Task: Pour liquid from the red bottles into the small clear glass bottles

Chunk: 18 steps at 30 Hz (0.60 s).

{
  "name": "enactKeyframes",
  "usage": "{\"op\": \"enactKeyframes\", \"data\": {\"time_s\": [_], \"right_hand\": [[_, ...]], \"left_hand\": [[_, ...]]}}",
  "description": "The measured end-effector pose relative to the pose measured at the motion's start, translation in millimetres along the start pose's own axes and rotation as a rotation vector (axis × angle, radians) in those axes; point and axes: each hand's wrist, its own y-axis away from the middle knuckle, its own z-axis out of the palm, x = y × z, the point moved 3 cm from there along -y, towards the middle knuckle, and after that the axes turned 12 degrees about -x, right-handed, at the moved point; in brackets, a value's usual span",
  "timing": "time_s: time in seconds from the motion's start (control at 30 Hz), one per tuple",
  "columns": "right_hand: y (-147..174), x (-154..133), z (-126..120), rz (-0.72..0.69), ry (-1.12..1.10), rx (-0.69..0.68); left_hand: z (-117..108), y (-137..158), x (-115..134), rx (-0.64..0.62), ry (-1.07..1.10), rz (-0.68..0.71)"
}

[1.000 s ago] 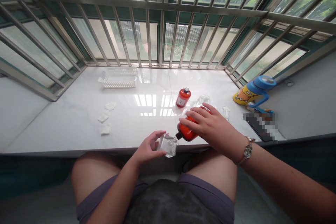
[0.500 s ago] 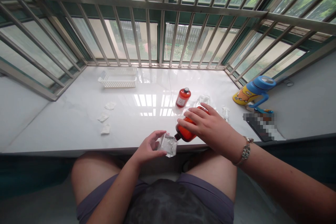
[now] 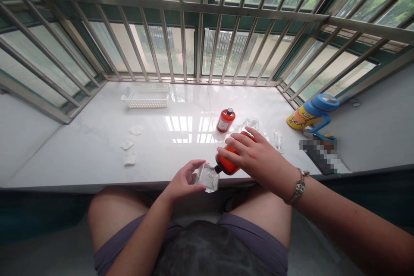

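Note:
My left hand [image 3: 186, 182] is closed round a small clear square container [image 3: 208, 177] at the table's front edge. My right hand [image 3: 247, 150] grips a red bottle [image 3: 229, 164] with a dark neck from above, its fingers wrapped over the body. The bottle is tilted, its neck pointing down and left at the container's mouth. Whether the neck touches the rim I cannot tell, and no liquid stream is plain to see. A second red bottle [image 3: 225, 120] with a white label and dark cap stands upright just behind.
A white perforated basket [image 3: 147, 102] sits at the back left. Crumpled white pieces [image 3: 127, 143] lie on the left of the white table [image 3: 174, 164]. Clear plastic items [image 3: 278, 140] lie to the right, near a blue and yellow flask [image 3: 312, 114] and a dark flat object [image 3: 318, 157]. Barred windows enclose the back.
The bottle and my right hand have shifted very slightly to the left. The container in my left hand has barely moved.

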Motion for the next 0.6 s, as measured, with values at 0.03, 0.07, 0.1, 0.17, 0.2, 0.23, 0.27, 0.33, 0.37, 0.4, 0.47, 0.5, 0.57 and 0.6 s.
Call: {"op": "enactKeyframes", "data": {"time_s": [0.03,0.07,0.1,0.17,0.2,0.23,0.27,0.33,0.37,0.4,0.47,0.5,0.57,0.6], "right_hand": [[-0.4,-0.4,-0.1,-0.001,0.004,0.003],[-0.7,-0.9,-0.2,-0.003,0.008,0.006],[-1.1,-1.5,-0.3,-0.006,0.012,0.009],[-1.8,-2.6,-0.4,-0.014,0.013,0.02],[-2.1,-3.1,-0.6,-0.017,0.012,0.027],[-2.4,-3.6,-0.7,-0.02,0.011,0.03],[-2.8,-4.0,-0.7,-0.021,0.012,0.03],[-3.5,-4.7,-0.8,-0.022,0.024,0.024],[-3.9,-5.0,-0.7,-0.023,0.032,0.019],[-4.3,-5.3,-0.7,-0.025,0.038,0.017],[-5.0,-5.8,-0.7,-0.029,0.047,0.017],[-5.3,-6.0,-0.7,-0.032,0.048,0.018],[-5.8,-6.3,-0.5,-0.035,0.046,0.019],[-6.0,-6.4,-0.3,-0.036,0.045,0.019]], "left_hand": [[0.1,-0.4,-0.1,-0.003,-0.002,0.001],[0.2,-0.8,-0.3,-0.004,-0.007,0.002],[0.3,-1.1,-0.5,-0.005,-0.012,0.003],[0.8,-1.6,-0.8,-0.002,-0.021,0.004],[1.2,-1.8,-0.7,-0.002,-0.026,0.006],[1.6,-1.9,-0.5,-0.001,-0.028,0.008],[2.1,-2.1,-0.2,-0.002,-0.028,0.012],[2.8,-2.5,0.2,-0.006,-0.027,0.016],[2.8,-2.6,0.0,-0.008,-0.026,0.015],[2.6,-2.8,-0.2,-0.009,-0.025,0.015],[1.6,-3.0,-1.0,-0.001,-0.024,0.019],[0.9,-3.1,-1.2,0.005,-0.026,0.023],[0.1,-3.3,-1.1,0.016,-0.031,0.028],[0.1,-3.5,-0.6,0.018,-0.034,0.026]]}}
